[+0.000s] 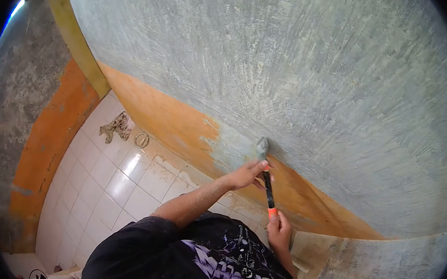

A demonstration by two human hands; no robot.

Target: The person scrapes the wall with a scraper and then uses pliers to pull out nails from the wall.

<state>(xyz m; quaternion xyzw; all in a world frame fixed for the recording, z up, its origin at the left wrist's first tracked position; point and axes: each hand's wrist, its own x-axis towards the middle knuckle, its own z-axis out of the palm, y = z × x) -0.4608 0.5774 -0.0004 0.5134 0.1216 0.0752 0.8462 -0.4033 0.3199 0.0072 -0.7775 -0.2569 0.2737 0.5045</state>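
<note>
Both hands are on one scraper (268, 188), which has a long black handle with orange ends and a greyish metal head. My left hand (247, 176) is closed around the handle just below the head. Lower down, my right hand (279, 232) grips the orange end of the handle. The scraper's head is up against the wall (238, 87), at the border between bare grey surface and a strip of orange paint (157, 110). A pale patch (233, 145) breaks the orange strip left of the head. Exact contact of the blade is hard to make out.
White floor tiles (115, 188) run along the wall's foot, with orange paint debris (165, 165) on them. A crumpled cloth (116, 126) and a ring-shaped object (141, 140) lie near the corner. A yellowish post (76, 31) stands left; another grey-and-orange wall (48, 135) is beyond it.
</note>
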